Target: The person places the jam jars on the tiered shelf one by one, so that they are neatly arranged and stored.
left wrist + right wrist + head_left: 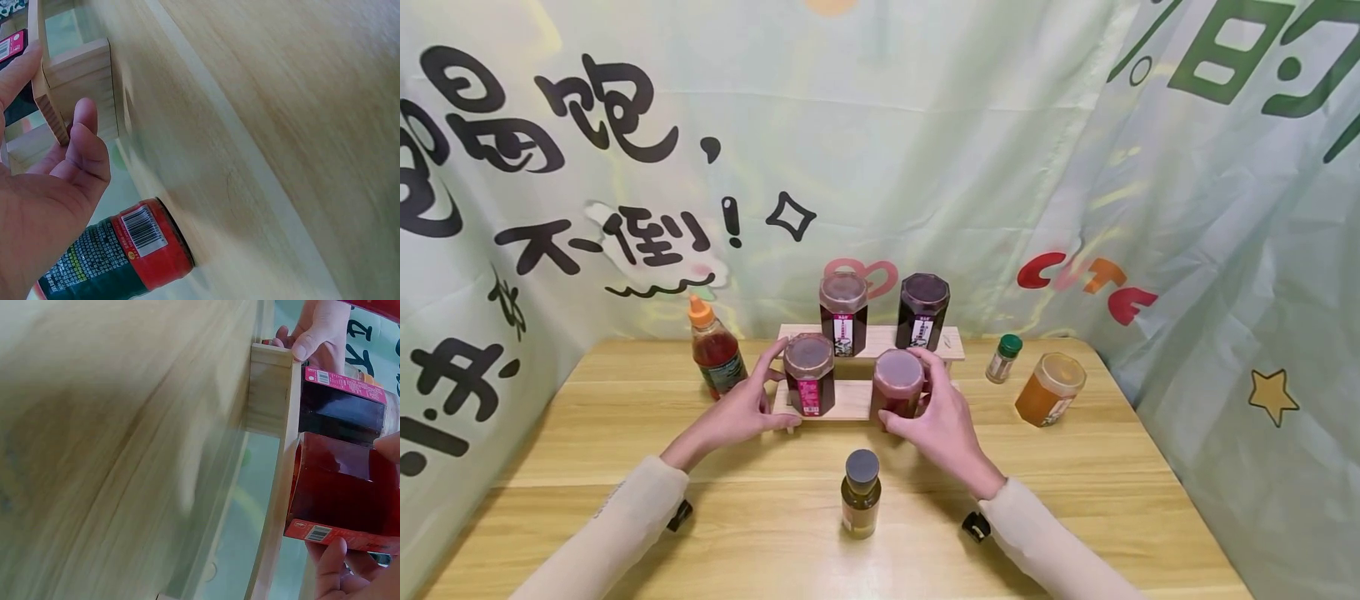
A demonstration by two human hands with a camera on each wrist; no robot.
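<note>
My left hand (745,410) grips the left end of the lower step of a wooden two-tier rack (852,402); in the left wrist view the thumb lies over the board and the fingers are beneath it. Beside that hand, a dark jar with a pink label (809,382) stands on the lower step. My right hand (946,421) holds a red jar (344,487) between thumb and fingers. This jar is at the right part of the lower step, its base against or very near the board. On the upper step stand two dark jars, one left (843,317) and one right (922,315).
An orange-capped squeeze bottle (718,354) stands left of the rack. To the right are a small green-capped shaker (1003,360) and a jar of amber contents (1049,392). A dark-capped bottle (861,496) stands in front, between the forearms. A printed cloth (962,167) hangs behind the table.
</note>
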